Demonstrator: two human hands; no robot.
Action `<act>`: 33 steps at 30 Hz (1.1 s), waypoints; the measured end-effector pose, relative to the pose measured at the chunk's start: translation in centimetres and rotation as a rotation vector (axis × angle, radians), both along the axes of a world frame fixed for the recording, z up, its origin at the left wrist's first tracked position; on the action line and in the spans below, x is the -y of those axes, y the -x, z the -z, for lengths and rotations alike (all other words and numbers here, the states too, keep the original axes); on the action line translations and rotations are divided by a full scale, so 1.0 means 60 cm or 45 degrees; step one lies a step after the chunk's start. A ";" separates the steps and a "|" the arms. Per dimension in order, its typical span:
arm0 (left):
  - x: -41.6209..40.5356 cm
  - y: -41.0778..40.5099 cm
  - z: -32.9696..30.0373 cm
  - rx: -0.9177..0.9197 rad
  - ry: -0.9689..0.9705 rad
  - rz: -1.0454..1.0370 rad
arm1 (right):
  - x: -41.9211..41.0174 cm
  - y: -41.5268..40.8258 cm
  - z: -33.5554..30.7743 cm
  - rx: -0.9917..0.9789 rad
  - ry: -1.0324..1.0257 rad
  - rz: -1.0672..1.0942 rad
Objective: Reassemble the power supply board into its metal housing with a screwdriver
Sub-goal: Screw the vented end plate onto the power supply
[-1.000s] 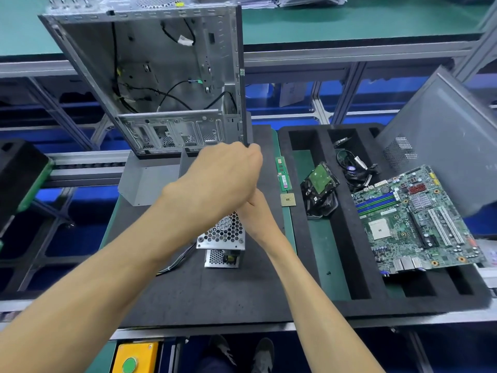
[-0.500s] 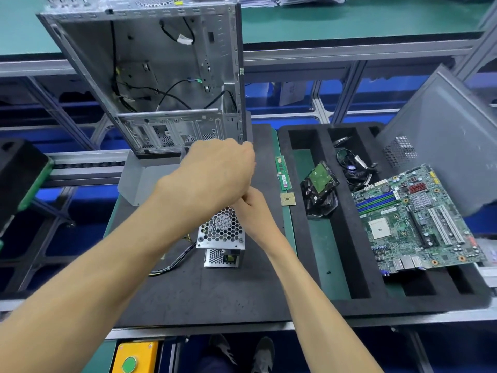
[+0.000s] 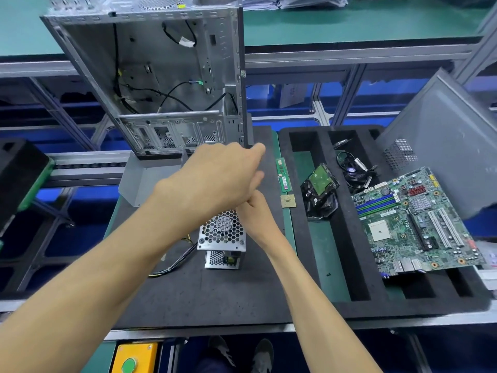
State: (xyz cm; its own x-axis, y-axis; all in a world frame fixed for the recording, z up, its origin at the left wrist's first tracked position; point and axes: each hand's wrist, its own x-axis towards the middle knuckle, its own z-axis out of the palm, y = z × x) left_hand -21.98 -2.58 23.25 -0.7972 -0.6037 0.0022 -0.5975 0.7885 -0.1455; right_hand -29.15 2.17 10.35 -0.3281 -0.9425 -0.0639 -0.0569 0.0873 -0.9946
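Note:
The power supply (image 3: 222,232), a silver perforated metal box with a cable bundle (image 3: 174,262) trailing to its left, stands on the black foam mat (image 3: 188,297). My left hand (image 3: 215,179) hovers just above its far end, fingers curled and pointing right. My right hand (image 3: 255,214) reaches in from the right, its fingers hidden under the left hand. No screwdriver shows. What either hand holds is hidden.
An open PC case (image 3: 161,76) stands behind the hands. A grey metal cover (image 3: 145,181) lies left of them. To the right are a RAM stick (image 3: 283,176), a CPU (image 3: 288,201), a foam tray (image 3: 347,265) with hard drive (image 3: 320,184) and motherboard (image 3: 414,222), and a side panel (image 3: 443,130).
My left hand shifted slightly left, then back right, with its fingers now a little more spread. The right hand stays under it. The power supply has not moved.

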 end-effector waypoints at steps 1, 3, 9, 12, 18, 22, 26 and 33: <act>0.001 -0.001 -0.001 0.013 0.042 -0.062 | 0.001 -0.001 0.003 0.012 -0.007 -0.016; 0.003 -0.001 0.004 0.010 0.049 -0.085 | 0.003 -0.004 0.007 0.008 -0.015 -0.026; 0.013 -0.002 0.006 0.026 -0.241 0.121 | 0.002 0.003 0.005 0.016 -0.012 -0.019; 0.014 0.000 0.003 -0.005 -0.233 0.169 | 0.003 0.007 0.011 0.044 0.008 -0.019; 0.014 -0.018 0.001 -0.227 -0.177 0.028 | 0.001 0.009 0.023 0.011 0.057 -0.066; 0.011 -0.047 -0.021 -0.461 -0.260 0.033 | -0.004 0.007 0.023 -0.077 0.101 -0.141; 0.003 -0.089 -0.035 -0.668 -0.357 -0.034 | -0.024 0.018 0.006 -0.189 0.195 -0.207; 0.009 -0.114 -0.021 -0.710 -0.559 -0.150 | -0.062 0.035 -0.027 -0.298 0.203 -0.302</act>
State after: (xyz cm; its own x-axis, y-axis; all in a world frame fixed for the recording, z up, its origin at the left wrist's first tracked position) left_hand -15.12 -3.15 24.53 -0.6775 -0.7245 0.1270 -0.5753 0.6296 0.5221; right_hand -31.24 5.87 11.97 -0.0874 -0.9862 0.1408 -0.2844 -0.1107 -0.9523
